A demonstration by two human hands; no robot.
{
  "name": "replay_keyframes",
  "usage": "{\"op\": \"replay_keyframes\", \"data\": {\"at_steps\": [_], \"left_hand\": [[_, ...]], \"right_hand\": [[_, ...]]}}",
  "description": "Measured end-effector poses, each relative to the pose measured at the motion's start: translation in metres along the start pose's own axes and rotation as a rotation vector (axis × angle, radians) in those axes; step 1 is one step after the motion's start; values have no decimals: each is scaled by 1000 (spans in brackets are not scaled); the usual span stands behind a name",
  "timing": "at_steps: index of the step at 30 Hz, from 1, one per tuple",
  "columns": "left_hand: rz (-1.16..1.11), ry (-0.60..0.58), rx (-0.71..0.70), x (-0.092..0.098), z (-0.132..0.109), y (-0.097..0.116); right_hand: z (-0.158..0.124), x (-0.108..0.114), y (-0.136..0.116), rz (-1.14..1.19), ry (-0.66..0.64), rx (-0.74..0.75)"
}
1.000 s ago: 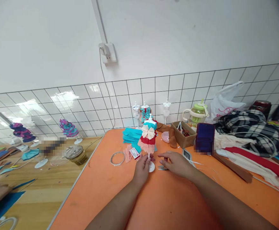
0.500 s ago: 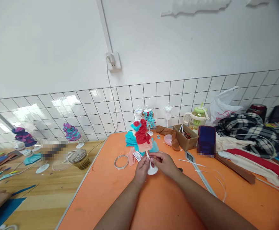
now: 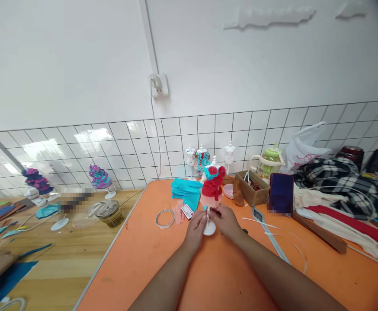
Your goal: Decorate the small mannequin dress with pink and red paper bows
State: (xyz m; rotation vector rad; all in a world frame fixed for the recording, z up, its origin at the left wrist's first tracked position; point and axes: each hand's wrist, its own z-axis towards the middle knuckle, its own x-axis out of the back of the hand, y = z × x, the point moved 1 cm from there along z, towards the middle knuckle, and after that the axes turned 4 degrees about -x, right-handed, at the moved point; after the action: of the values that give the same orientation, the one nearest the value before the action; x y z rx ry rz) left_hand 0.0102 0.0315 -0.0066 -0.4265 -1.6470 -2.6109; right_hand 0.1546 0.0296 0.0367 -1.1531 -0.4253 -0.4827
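On the orange worktop (image 3: 127, 255), a miniature dress form (image 3: 212, 190) in a red, turquoise and pink dress is close to upright before me, folded turquoise fabric (image 3: 183, 188) lying behind it to the left. My left grip (image 3: 204, 218) and right grip (image 3: 212, 213) pinch its white pole below the skirt, fingers closed; a hoop (image 3: 157, 220) lies left of them.

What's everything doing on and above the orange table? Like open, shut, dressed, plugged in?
Red-skirted mini mannequin: dressed, upright
Left hand: fingers closed on the mannequin's stand
Right hand: fingers on the stand too
White mini mannequin: bare, standing
Cardboard box: open-topped
Green-lidded cup: lid on
Phone: upright, dark
Turquoise cloth: piled in layers
Silvery ring: lying flat
Plug: in the wall socket
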Motion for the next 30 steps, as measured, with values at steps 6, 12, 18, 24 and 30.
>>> {"op": "replay_keyframes", "data": {"at_steps": [6,12,18,24,30], "left_hand": [[157,52,85,3,2,-10],[282,14,7,2,2,-6],[365,-76,-25,1,0,-5],[441,-113,-46,2,2,-6],[455,-93,-39,3,3,-5]], "right_hand": [[23,24,34,-167,108,-98],[41,38,71,-226,110,-197],[39,26,88,-289,47,-255],[39,23,89,-374,1,-304],[30,37,84,-455,-55,-378]]}}
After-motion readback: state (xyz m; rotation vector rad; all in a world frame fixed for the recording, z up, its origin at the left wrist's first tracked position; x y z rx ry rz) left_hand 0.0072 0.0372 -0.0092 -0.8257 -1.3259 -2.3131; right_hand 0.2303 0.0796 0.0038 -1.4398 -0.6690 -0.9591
